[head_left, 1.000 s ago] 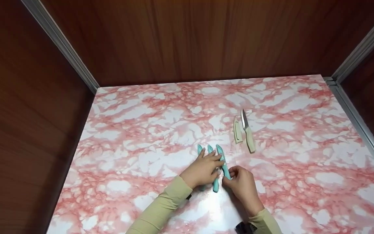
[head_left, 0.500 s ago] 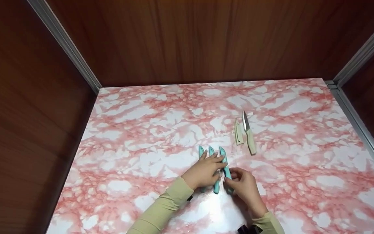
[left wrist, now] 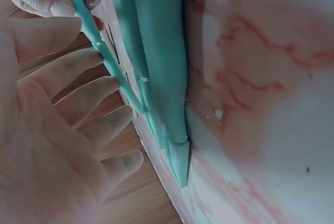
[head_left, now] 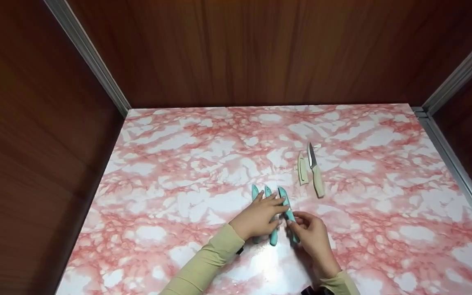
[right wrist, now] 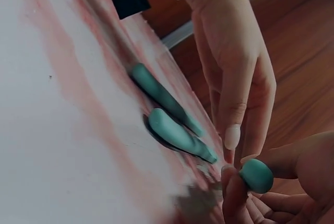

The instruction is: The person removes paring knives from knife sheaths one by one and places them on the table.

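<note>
Three teal knives in matching sheaths lie side by side in the head view. The right one [head_left: 283,194] is pinched by its handle between thumb and fingers of my right hand [head_left: 312,235]. Its round handle end [right wrist: 257,176] pokes out of my grip in the right wrist view. My left hand [head_left: 255,219] spreads over the group with fingers nearly straight, fingertips at the held knife's sheath. Under that hand, the left knife [head_left: 255,190] and the middle knife [head_left: 273,238] are partly hidden. In the left wrist view, the left fingertips line up along the held knife [left wrist: 110,62].
Farther back to the right, a pale green knife [head_left: 318,180] lies with its blade bare. Its sheath [head_left: 302,171] rests just left of it. Wooden panels [head_left: 260,53] in metal frames stand behind and at both sides of the pink-and-white marbled table [head_left: 158,184].
The right hand has closed on the right knife's handle, whose lower end now shows below the fingers and has swung slightly right. The left hand stays nearly still. The head view has shifted slightly.
</note>
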Tool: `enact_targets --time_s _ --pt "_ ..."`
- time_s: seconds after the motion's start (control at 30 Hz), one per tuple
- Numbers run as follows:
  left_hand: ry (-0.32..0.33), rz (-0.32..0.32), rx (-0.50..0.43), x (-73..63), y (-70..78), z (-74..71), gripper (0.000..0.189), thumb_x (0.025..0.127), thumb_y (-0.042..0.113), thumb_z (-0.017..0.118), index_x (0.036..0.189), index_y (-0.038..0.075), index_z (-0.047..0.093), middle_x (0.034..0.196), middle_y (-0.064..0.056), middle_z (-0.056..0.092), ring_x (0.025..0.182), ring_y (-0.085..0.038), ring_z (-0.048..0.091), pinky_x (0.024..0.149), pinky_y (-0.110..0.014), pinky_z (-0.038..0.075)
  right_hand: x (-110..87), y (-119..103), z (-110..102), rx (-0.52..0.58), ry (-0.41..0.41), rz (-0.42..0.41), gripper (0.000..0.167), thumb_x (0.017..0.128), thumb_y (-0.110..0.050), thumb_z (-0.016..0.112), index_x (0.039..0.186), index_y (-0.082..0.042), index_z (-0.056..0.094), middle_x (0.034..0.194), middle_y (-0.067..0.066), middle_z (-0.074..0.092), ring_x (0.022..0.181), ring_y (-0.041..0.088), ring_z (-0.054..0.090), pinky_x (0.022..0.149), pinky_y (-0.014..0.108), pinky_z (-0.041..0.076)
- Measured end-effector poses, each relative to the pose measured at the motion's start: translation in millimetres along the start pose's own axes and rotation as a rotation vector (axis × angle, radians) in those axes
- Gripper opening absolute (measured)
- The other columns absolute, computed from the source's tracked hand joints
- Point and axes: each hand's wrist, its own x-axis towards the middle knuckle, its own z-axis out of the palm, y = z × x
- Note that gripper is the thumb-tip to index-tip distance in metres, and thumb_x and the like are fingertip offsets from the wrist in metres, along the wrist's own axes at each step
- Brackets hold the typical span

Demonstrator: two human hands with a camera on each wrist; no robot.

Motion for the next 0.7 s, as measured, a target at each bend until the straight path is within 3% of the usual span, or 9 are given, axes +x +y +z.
enact_targets --time_s 0.27,0.37,0.7 --pt "0.066 0.029 0.034 -1.6 6.1 -4.1 0.045 0.098 0.025 0.055 0.142 0.022 0.048 0.15 -0.003 0.037 0.141 -0.025 0.025 0.114 -0.051 0.016 -2.7 -12.1 -8.6 0.148 -0.003 0.085 0.028 0.086 0.007 0.065 0.113 0.01 0.063 0.089 0.022 0.063 0.07 0.027 0.065 0.056 0.028 0.055" --pt "0.095 0.037 0.059 -3.1 9.1 -5.8 0.044 0.098 0.024 0.054 0.142 0.022 0.048 0.149 -0.002 0.038 0.141 -0.024 0.026 0.115 -0.048 0.015 -3.5 -16.0 -11.9 0.179 -0.013 0.082 0.028 0.086 0.008 0.064 0.114 0.011 0.062 0.091 0.025 0.062 0.071 0.029 0.064 0.059 0.031 0.056" --pt "0.144 0.066 0.148 -4.7 15.0 -8.8 0.043 0.098 0.024 0.054 0.141 0.02 0.05 0.148 -0.004 0.04 0.14 -0.024 0.028 0.115 -0.047 0.017 -6.2 -23.4 -21.3 0.128 -0.059 0.025 0.032 0.088 0.003 0.066 0.118 0.012 0.06 0.091 0.022 0.064 0.072 0.029 0.066 0.061 0.033 0.057"
